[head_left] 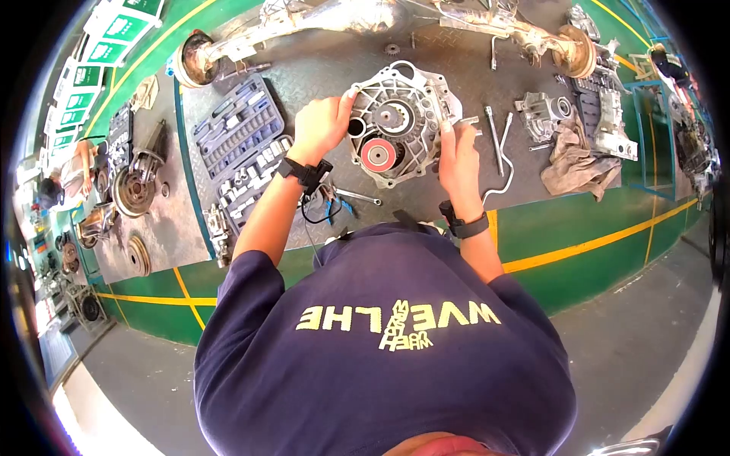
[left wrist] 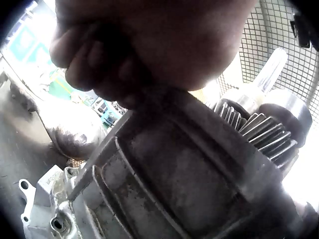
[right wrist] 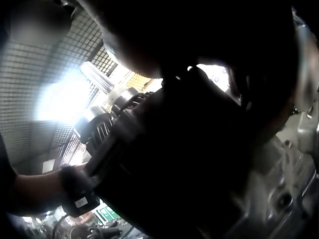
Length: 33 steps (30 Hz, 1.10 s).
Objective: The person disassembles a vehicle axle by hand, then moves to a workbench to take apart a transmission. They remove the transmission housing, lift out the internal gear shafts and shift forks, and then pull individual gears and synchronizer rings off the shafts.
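Observation:
A grey metal gearbox housing (head_left: 414,144) faces upward on the bench, with a splined shaft (head_left: 388,116) and a red-ringed round part (head_left: 378,155) inside it. My left hand (head_left: 322,128) grips the housing's left rim; in the left wrist view the curled fingers of that hand (left wrist: 149,45) lie over the ribbed casing (left wrist: 174,174), beside helical gears (left wrist: 266,134). At the right rim, my right hand (head_left: 461,165) holds the edge. The right wrist view shows that hand very dark over the casing, its fingers mostly hidden, near a gear (right wrist: 101,129).
An open blue socket case (head_left: 239,125) and a wrench (head_left: 357,197) lie left. Metal rods (head_left: 499,148), another casing (head_left: 541,114) and a brown cloth (head_left: 574,163) lie right. A long axle (head_left: 327,21) spans the back. Another person (head_left: 80,171) is at far left.

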Tool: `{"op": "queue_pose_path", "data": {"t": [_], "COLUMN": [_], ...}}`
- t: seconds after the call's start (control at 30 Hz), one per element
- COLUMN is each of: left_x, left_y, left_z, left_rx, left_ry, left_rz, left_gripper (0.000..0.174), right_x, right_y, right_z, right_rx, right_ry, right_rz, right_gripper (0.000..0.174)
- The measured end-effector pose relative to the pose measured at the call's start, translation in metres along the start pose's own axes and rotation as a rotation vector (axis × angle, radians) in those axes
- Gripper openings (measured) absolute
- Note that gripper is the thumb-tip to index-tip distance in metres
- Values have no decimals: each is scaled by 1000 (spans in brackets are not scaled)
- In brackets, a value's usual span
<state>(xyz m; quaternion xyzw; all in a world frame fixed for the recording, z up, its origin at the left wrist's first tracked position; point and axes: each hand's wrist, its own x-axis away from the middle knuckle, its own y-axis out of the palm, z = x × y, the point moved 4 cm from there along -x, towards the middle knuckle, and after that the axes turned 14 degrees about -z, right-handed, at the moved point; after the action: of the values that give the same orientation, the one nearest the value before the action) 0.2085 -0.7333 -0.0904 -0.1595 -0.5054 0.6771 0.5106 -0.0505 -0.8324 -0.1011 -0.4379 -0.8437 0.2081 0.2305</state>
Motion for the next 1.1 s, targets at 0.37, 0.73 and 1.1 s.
{"op": "queue_pose_path", "data": {"t": [0.37,0.73,1.1], "left_x": [0,30,27], "left_y": [3,9,10], "left_z": [-2,10,1], "left_rx": [123,70,198], "left_ry": [-13,4,49], "left_rz": [17,58,-5], "left_gripper": [69,56,48], "right_x": [-16,-10,1], "right_y": [12,-19,-11], "right_z": [18,-30,-3], "right_rx": [-236,378,-240], "right_ry": [129,-88,143], "right_rz": [-148,-18,-74], "right_gripper": [79,45,26]}}
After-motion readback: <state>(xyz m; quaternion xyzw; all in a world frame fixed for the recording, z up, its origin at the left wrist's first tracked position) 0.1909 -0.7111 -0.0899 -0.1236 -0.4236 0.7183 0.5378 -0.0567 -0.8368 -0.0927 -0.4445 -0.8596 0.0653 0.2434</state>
